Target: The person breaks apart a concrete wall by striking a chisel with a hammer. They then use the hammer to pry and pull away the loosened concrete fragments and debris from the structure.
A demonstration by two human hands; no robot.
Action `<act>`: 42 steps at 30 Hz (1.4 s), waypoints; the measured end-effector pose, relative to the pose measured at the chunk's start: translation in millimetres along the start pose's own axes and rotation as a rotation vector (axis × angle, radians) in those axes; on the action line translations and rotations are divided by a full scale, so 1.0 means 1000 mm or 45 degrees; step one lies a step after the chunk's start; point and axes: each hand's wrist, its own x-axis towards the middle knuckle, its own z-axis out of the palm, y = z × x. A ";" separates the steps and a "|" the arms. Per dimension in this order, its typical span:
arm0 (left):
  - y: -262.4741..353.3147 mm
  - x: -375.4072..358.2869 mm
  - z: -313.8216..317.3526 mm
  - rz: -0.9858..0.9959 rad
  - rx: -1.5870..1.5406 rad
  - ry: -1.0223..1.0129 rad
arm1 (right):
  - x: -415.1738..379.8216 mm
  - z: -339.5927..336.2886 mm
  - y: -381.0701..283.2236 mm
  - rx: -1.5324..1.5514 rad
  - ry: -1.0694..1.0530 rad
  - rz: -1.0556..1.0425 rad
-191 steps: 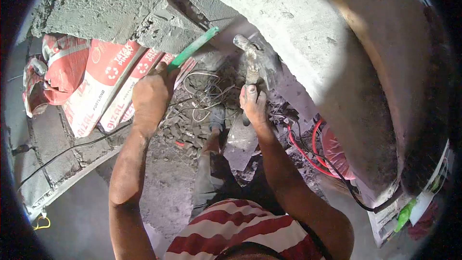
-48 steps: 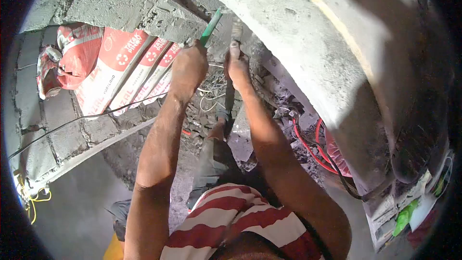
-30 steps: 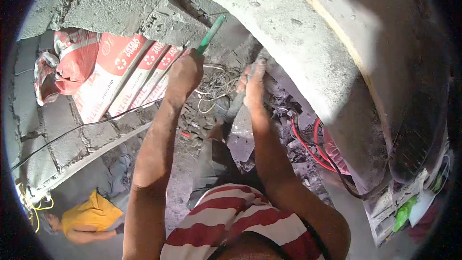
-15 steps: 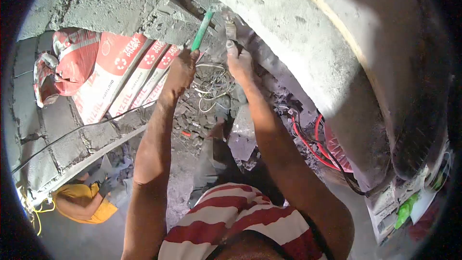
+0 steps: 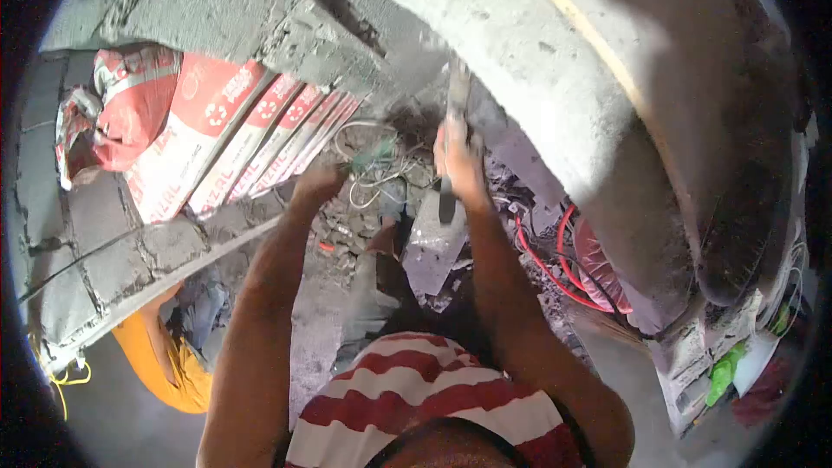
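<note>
My left hand [image 5: 321,184] is closed at the near end of a green rod-shaped tool [image 5: 373,158], which is smeared by motion above the rubble. To its right, my right hand [image 5: 461,163] is wrapped around a long grey hand tool [image 5: 458,91]. This tool's dark lower end sticks out below my fist, and its upper part points toward the pale curved concrete [image 5: 537,95]. Blur hides the exact kind of both tools. Under and between my hands lie broken rubble [image 5: 342,230] and a loose tangle of white cable [image 5: 360,199].
Red and white cement bags [image 5: 212,108] lie stacked on the block surface at left. A person in a yellow shirt [image 5: 165,364] is below that ledge. Red hose [image 5: 563,273] loops at right. A rough concrete edge [image 5: 286,35] runs above the bags.
My left hand has come down, and the green tool has swung from pointing up at the concrete to lying lower over the cables. My right hand has moved right and down with its tool.
</note>
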 end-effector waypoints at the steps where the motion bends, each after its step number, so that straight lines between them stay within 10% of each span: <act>1: -0.051 -0.023 0.087 0.049 0.303 0.454 | -0.016 -0.008 0.004 -0.014 0.013 0.091; 2: -0.019 -0.039 0.058 -0.218 0.044 -0.038 | -0.020 -0.016 0.001 -0.013 0.036 0.086; 3: -0.032 -0.043 0.110 -0.004 -0.091 0.464 | -0.031 -0.030 -0.003 0.134 -0.057 0.303; 8: 0.108 -0.013 -0.012 -0.271 -0.514 0.590 | -0.060 -0.040 0.000 0.049 -0.211 0.449; 20: 0.076 0.043 -0.071 -0.321 -0.230 1.025 | -0.037 -0.032 -0.026 0.140 -0.292 0.336; 26: 0.077 0.043 -0.064 -0.340 -0.360 1.002 | -0.021 -0.029 -0.052 -0.198 -0.203 -0.038; 33: 0.058 0.047 -0.046 -0.364 -0.324 1.004 | -0.016 -0.029 -0.046 -1.027 0.060 -1.192; 35: 0.049 0.054 -0.044 -0.303 -0.357 1.086 | -0.027 -0.029 -0.038 -0.577 -0.105 -0.737; 37: 0.044 0.061 -0.042 -0.281 -0.321 1.116 | -0.027 -0.033 -0.022 -0.245 -0.554 0.285; 39: 0.043 0.060 -0.038 -0.291 -0.369 1.085 | -0.035 -0.028 -0.021 0.071 -0.470 -0.232; 42: 0.045 0.054 -0.038 -0.229 -0.439 1.124 | -0.037 -0.020 -0.022 0.256 -0.359 0.042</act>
